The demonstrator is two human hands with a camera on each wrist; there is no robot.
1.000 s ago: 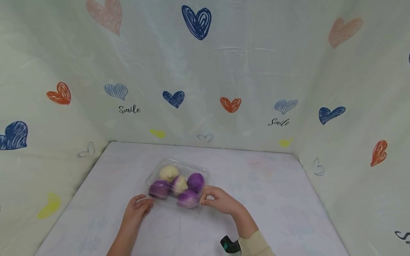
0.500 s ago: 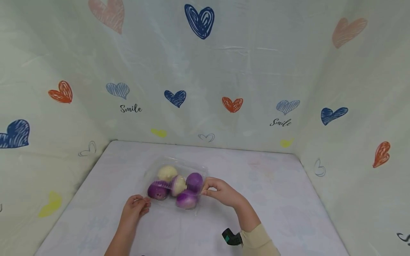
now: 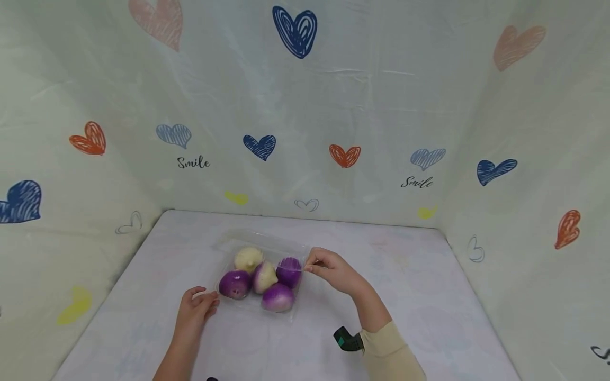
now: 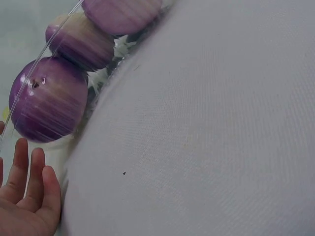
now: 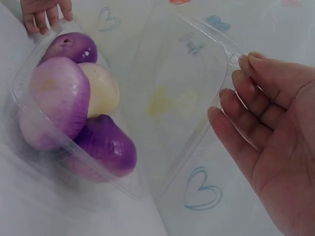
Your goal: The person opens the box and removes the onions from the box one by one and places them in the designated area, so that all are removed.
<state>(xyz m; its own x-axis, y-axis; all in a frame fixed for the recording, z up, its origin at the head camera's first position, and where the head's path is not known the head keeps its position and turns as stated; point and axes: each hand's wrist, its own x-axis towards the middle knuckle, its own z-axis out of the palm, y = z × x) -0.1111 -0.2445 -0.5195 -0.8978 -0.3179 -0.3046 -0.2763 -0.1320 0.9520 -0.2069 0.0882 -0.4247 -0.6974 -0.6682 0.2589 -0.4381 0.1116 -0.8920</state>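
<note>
And the right hand (image 3: 335, 272) pinches the clear lid (image 5: 184, 101), apparently to lift it off the onions (image 3: 278, 297); left hand (image 3: 194, 312), fingers loosely spread, likely steadies the box (image 3: 252, 307) on the worktop (image 3: 429, 296).

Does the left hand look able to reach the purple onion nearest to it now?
Probably yes: the right hand holds the clear lid raised. Only the box wall seems between the left hand and that purple onion; reaching over should work.

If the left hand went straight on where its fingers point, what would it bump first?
Probably the clear box, just before a purple onion inside; I can't tell if the fingertips touch the box.
</note>
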